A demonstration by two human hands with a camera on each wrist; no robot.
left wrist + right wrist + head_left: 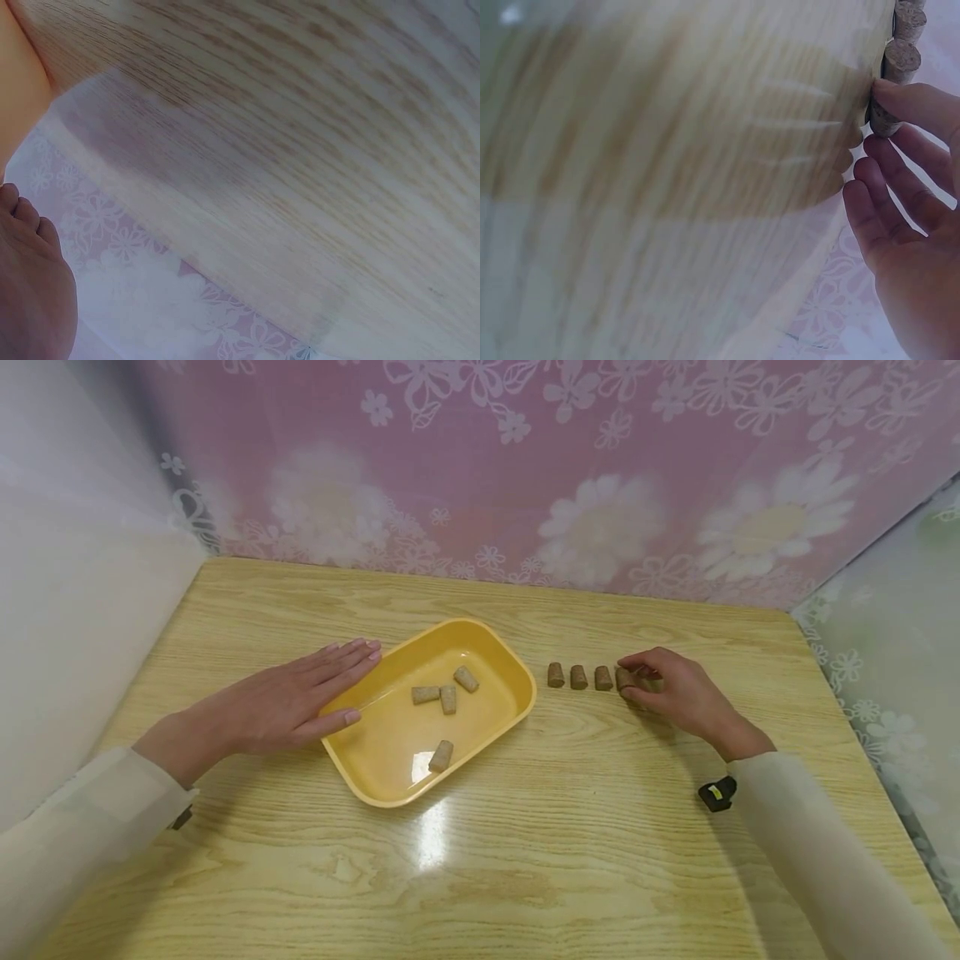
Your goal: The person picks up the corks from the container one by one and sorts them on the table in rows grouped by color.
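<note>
My right hand [686,693] pinches a brown cork [624,680] between thumb and fingers at the right end of a row on the table. To its left in the row stand three more corks [578,677], set side by side. The right wrist view shows the thumb and a finger on either side of the held cork [886,120]. My left hand [285,703] lies with straight fingers over the left rim of a yellow tray [390,727]. Several paler corks [447,700] lie scattered inside the tray. Only part of the left hand [34,285] appears in the left wrist view.
A wood-grain table [555,860] bears everything. Behind it rises a pink flowered wall covering [480,493], with a pale wall [82,568] at the left and a flowered one [900,635] at the right. Black straps or devices [717,793] sit at the wrists.
</note>
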